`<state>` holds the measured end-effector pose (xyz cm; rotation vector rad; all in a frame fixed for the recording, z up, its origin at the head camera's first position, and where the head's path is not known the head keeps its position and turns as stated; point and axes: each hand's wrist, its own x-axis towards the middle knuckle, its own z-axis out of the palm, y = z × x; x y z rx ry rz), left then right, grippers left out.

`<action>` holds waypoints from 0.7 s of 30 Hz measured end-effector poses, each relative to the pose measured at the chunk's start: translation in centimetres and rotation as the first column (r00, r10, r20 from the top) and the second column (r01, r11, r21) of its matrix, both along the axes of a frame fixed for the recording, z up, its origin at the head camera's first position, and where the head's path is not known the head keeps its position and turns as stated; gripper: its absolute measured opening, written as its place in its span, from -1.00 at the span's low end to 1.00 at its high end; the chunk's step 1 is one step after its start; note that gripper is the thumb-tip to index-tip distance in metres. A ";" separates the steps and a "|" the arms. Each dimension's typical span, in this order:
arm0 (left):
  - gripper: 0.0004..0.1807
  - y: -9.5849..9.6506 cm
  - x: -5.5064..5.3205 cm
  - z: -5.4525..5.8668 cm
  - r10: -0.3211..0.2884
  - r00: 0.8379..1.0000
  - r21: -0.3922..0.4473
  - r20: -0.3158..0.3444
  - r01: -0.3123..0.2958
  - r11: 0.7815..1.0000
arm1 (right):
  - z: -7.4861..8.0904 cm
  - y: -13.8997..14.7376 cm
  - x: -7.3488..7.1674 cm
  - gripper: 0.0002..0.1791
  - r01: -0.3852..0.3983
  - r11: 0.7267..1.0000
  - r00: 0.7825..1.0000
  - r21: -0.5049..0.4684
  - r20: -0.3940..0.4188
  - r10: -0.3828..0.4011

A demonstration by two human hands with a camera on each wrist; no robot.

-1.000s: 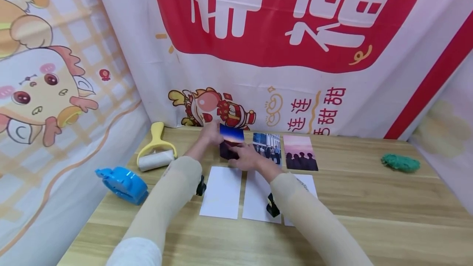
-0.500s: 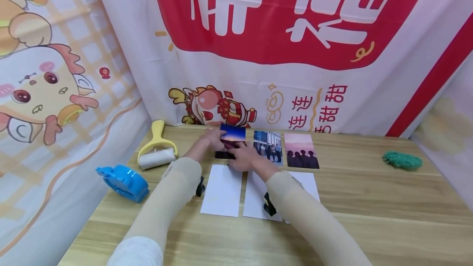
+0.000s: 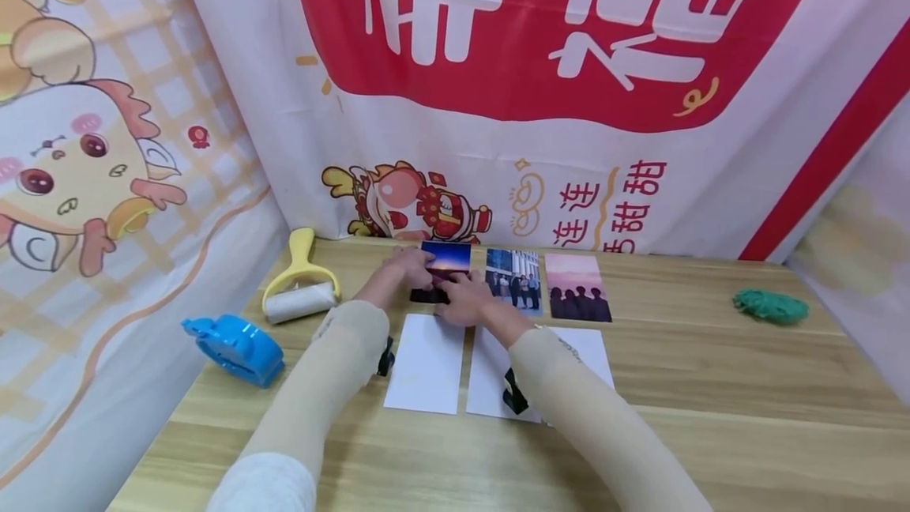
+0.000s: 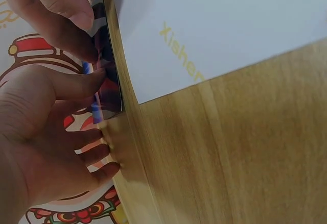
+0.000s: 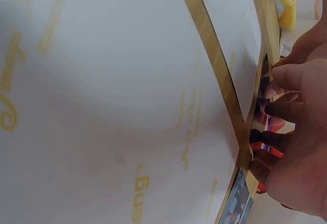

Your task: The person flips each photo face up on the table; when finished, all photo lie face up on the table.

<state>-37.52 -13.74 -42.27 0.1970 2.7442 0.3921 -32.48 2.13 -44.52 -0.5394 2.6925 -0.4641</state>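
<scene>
A photo of a dusk sky, blue above an orange glow (image 3: 448, 254), lies flat on the table near the back cloth. My left hand (image 3: 412, 265) is at its left side; in the left wrist view the thumb touches the photo (image 4: 110, 89) while the other fingertips rest on the wood. From the right, my right hand (image 3: 465, 299) touches the lower part with extended fingertips, as the right wrist view shows of the hand (image 5: 301, 127). Right of it lie a group photo (image 3: 515, 279) and a pink photo with silhouettes (image 3: 577, 287).
Three white sheets stand in a row nearer me, the left sheet (image 3: 426, 366) in full view and the others partly under my right arm. A yellow-handled roller (image 3: 302, 275) and a blue plastic object (image 3: 238, 348) are at left. A green bundle (image 3: 771, 305) lies far right.
The dusk photo, earlier raised at an angle with my left hand at its upper left, now lies flat. My left hand has come down; both hands have barely moved in the last half second.
</scene>
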 end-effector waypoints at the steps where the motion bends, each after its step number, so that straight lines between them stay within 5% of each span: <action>1: -0.27 0.0 0.0 0.1 0.001 1.000 -0.005 0.002 -0.001 1.000 | 0.1 0.0 0.0 -0.31 0.001 1.000 1.000 -0.003 0.001 -0.001; 7: -0.27 0.0 0.0 0.2 -0.003 1.000 -0.024 0.031 0.004 1.000 | 0.5 0.6 0.5 -0.29 0.032 0.988 0.999 -0.151 0.016 -0.030; 11: -0.23 -0.1 -0.2 0.1 -0.018 0.998 -0.023 0.058 0.019 1.000 | 1.5 2.5 1.0 -0.27 0.072 0.947 0.997 -0.314 0.042 -0.062; 15: -0.17 0.2 -0.3 0.2 -0.033 0.999 -0.016 0.016 0.033 0.999 | 3.0 6.1 1.5 -0.27 0.221 0.858 0.973 -0.463 0.162 -0.163; 19: -0.13 1.9 0.8 0.6 -0.068 0.993 -0.034 -0.096 0.065 0.997 | 3.7 10.0 1.7 -0.32 0.410 0.736 0.909 -0.539 0.306 -0.283; 21: -0.09 3.5 1.6 0.8 -0.122 0.982 -0.058 -0.145 0.115 0.992 | 3.7 11.9 1.8 -0.34 0.455 0.703 0.889 -0.547 0.329 -0.320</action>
